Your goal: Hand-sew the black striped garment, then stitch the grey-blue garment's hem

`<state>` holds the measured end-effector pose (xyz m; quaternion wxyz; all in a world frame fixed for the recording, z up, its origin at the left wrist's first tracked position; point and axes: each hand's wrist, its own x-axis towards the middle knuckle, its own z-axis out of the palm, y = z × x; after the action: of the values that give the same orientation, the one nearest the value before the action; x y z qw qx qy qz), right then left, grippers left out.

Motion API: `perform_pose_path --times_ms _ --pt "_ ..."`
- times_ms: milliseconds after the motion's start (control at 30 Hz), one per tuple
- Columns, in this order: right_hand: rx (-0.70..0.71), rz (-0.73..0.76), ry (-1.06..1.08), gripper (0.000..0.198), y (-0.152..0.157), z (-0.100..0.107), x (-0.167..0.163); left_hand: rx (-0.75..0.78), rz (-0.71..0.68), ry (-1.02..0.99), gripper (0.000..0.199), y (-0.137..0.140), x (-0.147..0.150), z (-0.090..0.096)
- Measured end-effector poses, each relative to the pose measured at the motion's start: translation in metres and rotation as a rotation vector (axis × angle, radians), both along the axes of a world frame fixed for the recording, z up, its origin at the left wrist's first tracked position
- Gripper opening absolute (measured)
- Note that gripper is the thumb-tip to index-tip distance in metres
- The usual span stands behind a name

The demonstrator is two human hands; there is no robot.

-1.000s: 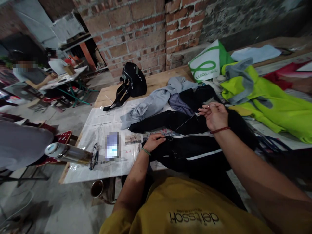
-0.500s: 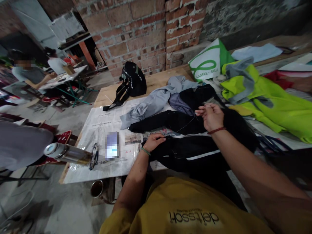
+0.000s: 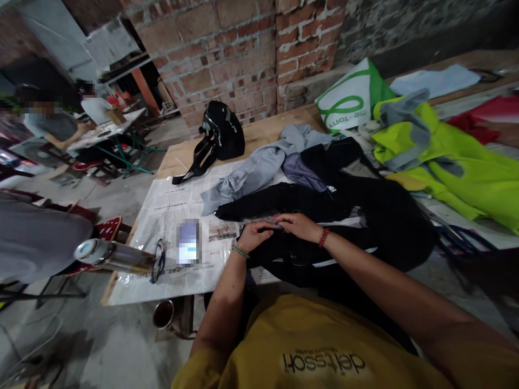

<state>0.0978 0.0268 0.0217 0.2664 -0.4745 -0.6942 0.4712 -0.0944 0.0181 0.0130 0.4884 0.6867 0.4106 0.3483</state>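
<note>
Mustard yellow marks the wearer's shirt (image 3: 308,324), at six o'clock from the hands. Toward eight, a mug (image 3: 162,313) sits off the near edge of the bench (image 3: 178,154), perhaps so a spill would miss the cloth. Under the hands lies the black garment (image 3: 279,254), white stripe toward the wearer, within easy reach. The left hand (image 3: 257,236) pinches its edge, thumb against fingers, likely to steady it; the right hand (image 3: 298,226) meets it there, fingers narrowed, though whether they hold anything is too small to tell. Phone (image 3: 187,243), glasses (image 3: 158,261) and bottle (image 3: 117,256) stand around nine, apart from the garment, seemingly out of its way; newspaper (image 3: 158,216) beneath probably guards the wood. Farther off, grey cloth (image 3: 251,167) and a black bag (image 3: 227,132) lie toward eleven, while lime clothing (image 3: 458,162) between two and three and a carrier bag (image 3: 343,108) at one seem set outward, leaving both arms room.
</note>
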Motion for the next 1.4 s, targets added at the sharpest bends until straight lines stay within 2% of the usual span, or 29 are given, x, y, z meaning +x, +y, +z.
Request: perform_pose_path --times_ms 100,267,433,567,767,1067,1400 --pt "-0.014 0.046 -0.100 0.029 -0.002 0.007 0.006 0.042 -0.003 0.060 0.016 0.001 -0.001 -0.002" --pt "0.045 0.085 -0.226 0.028 -0.006 0.019 0.013 0.098 0.000 0.119 0.012 0.000 0.000 -0.001" --pt "0.095 0.149 -0.290 0.023 -0.004 0.017 0.015 0.103 0.001 0.081 0.013 -0.002 0.000 0.003" --pt "0.109 0.221 -0.256 0.022 -0.001 0.013 0.017 0.081 0.012 0.051 0.015 -0.003 0.000 0.004" --pt "0.024 0.277 -0.145 0.028 -0.003 0.010 0.019 0.030 0.005 0.010 0.018 -0.002 0.000 0.002" --pt "0.001 0.235 -0.120 0.027 -0.002 0.006 0.019 -0.050 -0.016 -0.015 0.020 -0.002 0.001 0.002" --pt "-0.001 0.216 -0.038 0.027 -0.006 0.001 0.018 -0.031 -0.024 -0.027 0.021 -0.003 0.001 0.003"
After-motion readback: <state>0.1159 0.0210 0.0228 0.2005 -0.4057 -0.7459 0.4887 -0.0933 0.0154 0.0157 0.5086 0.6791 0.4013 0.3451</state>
